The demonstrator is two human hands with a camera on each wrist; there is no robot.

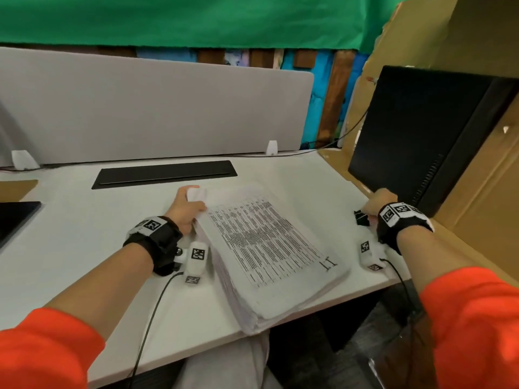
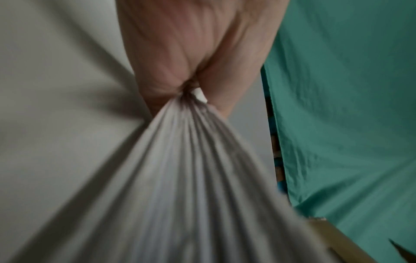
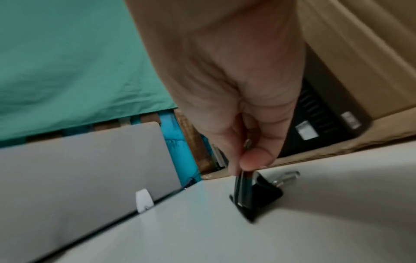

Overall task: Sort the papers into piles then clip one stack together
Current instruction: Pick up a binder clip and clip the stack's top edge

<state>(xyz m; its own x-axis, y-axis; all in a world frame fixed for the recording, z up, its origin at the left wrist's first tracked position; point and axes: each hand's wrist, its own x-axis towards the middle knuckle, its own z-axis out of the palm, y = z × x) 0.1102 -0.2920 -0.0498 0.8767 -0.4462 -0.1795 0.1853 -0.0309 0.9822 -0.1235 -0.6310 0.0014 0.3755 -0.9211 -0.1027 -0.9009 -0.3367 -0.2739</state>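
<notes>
A thick stack of white printed papers (image 1: 269, 248) lies askew in the middle of the white desk (image 1: 84, 234), its near corner hanging over the front edge. My left hand (image 1: 186, 209) grips the stack's far left corner; in the left wrist view the fanned sheets (image 2: 191, 178) bunch together between thumb and fingers (image 2: 180, 62). To the right of the stack, my right hand (image 1: 376, 204) pinches a black binder clip (image 3: 254, 197) that touches the desk; its silver handle (image 3: 286, 177) sticks out. Another black clip (image 1: 361, 217) shows beside that hand.
A grey divider panel (image 1: 154, 108) runs along the desk's back edge, with a black cable cover (image 1: 165, 174) in front of it. A black monitor (image 1: 427, 136) leans against cardboard (image 1: 477, 192) on the right. A dark device (image 1: 16, 217) sits at the left edge.
</notes>
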